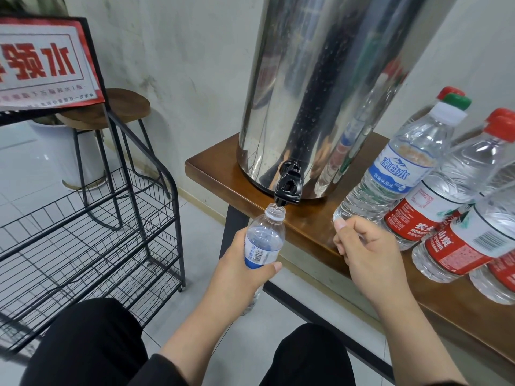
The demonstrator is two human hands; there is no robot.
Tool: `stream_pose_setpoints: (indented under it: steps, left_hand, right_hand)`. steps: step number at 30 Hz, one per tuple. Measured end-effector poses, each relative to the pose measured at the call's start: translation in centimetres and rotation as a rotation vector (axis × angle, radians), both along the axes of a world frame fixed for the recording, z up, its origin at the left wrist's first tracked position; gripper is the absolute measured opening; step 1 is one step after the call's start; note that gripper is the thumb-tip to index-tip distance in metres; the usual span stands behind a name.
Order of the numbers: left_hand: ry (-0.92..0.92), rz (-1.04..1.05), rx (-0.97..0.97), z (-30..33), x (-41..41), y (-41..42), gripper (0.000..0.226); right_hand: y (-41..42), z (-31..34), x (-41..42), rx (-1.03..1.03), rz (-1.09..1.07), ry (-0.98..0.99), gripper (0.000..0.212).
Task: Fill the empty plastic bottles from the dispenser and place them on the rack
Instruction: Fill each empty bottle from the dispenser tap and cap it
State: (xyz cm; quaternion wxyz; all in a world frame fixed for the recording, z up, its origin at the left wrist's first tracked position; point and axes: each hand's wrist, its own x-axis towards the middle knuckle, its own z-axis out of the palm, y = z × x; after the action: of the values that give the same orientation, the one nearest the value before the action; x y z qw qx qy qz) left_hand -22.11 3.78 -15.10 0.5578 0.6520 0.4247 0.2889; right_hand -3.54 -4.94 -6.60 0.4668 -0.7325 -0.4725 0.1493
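My left hand (239,263) grips an uncapped clear bottle with a blue label (264,240), upright, its mouth right under the black tap (288,188) of the steel dispenser (320,87). My right hand (362,249) hovers over the table edge to the right of the tap with fingers curled; whether it holds a cap is hidden. Several capped clear bottles (390,176) with blue or red labels lie on the wooden table (217,168) at the right. The black wire rack (111,227) stands at the left, with no bottles visible on its shelves.
A red and white sign (41,62) sits on top of the rack. A wooden stool (117,107) and a white pot stand behind the rack by the wall. My knees in black trousers fill the bottom.
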Motion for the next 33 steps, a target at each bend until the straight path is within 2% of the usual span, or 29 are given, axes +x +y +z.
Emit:
stream_pose_setpoints:
  steps: [33]
  left_hand:
    - [0.002, -0.005, -0.003, 0.33, 0.05, -0.02, 0.062]
  right_hand:
    - [0.07, -0.17, 0.12, 0.005, 0.0, -0.008, 0.044]
